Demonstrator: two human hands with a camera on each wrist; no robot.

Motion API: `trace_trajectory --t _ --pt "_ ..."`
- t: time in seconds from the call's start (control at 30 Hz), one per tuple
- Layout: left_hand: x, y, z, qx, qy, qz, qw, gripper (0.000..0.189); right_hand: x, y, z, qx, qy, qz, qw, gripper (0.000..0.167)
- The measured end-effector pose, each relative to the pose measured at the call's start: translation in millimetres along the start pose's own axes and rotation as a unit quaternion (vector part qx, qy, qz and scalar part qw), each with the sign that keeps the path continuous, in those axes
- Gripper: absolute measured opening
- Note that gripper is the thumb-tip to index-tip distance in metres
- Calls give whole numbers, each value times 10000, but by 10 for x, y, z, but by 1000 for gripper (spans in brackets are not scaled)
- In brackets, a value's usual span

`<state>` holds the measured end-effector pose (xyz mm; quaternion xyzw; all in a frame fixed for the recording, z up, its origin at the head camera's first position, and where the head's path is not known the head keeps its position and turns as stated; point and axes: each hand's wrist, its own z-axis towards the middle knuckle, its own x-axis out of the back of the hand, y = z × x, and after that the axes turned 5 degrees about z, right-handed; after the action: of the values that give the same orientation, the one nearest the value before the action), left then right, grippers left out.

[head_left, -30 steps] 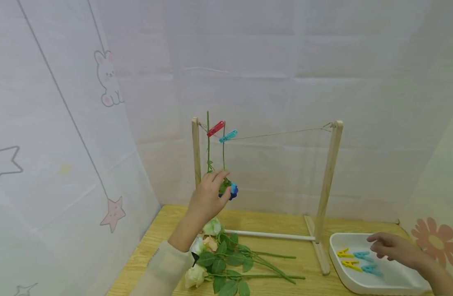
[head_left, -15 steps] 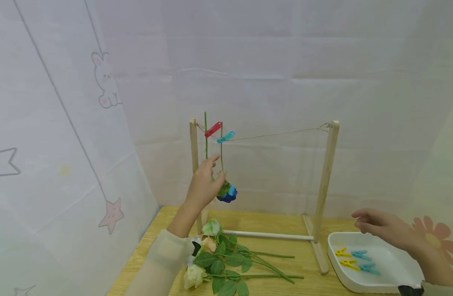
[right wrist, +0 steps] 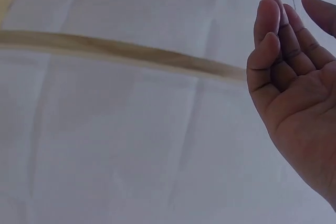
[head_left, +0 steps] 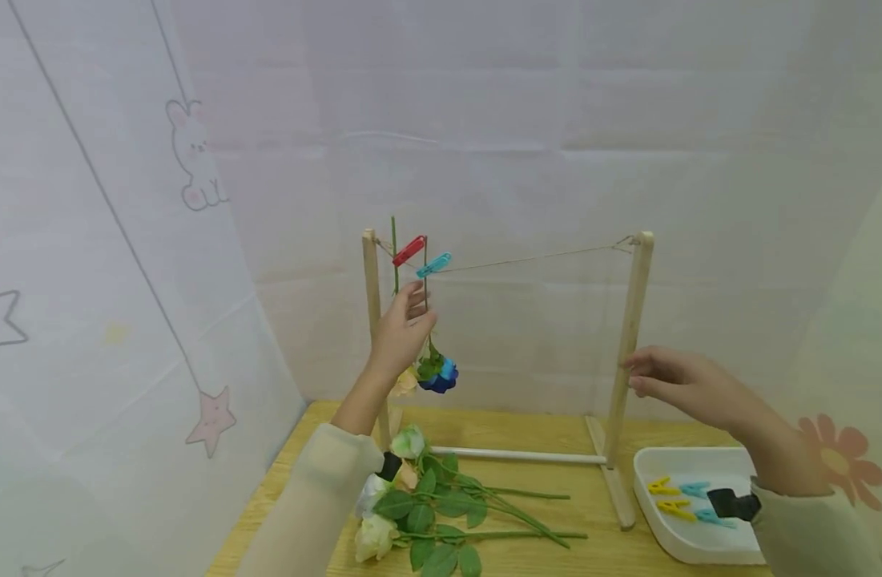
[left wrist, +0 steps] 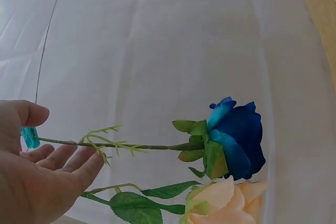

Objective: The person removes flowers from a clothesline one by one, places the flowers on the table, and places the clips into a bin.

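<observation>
A blue rose [head_left: 439,375] hangs head down from a string, its stem caught by a light-blue clothespin [head_left: 434,265]. Beside it a peach rose [left wrist: 223,203] hangs in the same way, with a red clothespin [head_left: 409,251] at its stem. My left hand [head_left: 400,332] is at the blue rose's stem, just under the clothespins, thumb and fingers apart with the stem passing close by the fingertips. My right hand [head_left: 689,385] is in the air by the right post [head_left: 631,344], fingers loosely bent, palm bare in the right wrist view.
The string [head_left: 534,260] runs between two wooden posts joined low down by a white bar [head_left: 520,456]. Several cut roses [head_left: 376,537] lie on the wooden table [head_left: 325,425] at front left. A white tray [head_left: 671,545] at right holds yellow and blue clothespins [head_left: 674,510].
My left hand has risen from beside the blue rose's head to its upper stem. My right hand has moved up and left from over the tray to the right post.
</observation>
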<state>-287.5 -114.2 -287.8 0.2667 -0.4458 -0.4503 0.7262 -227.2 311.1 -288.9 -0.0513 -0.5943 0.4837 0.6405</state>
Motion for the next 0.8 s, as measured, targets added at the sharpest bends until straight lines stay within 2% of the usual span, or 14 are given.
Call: trace_trajectory --t 0.13,0.33,0.5,0.63,0.8 --pt "-20 -11 45 6 -35 -241 9997 58 -25 -226 200 73 19 319 9995 26" --pt "-57 -16 103 24 201 -546 9983 46 -69 -477 546 186 70 616 9979 28" --pt "-72 -48 127 -84 268 -716 9970 42 -158 -595 847 151 258 1042 9941 33" --pt "-73 -98 129 -83 380 -1051 9937 36 -236 -675 1060 -10 402 1382 9896 37" --pt "-52 -107 148 -131 447 -1261 9909 35 -277 -784 1261 -56 371 1521 9876 37"
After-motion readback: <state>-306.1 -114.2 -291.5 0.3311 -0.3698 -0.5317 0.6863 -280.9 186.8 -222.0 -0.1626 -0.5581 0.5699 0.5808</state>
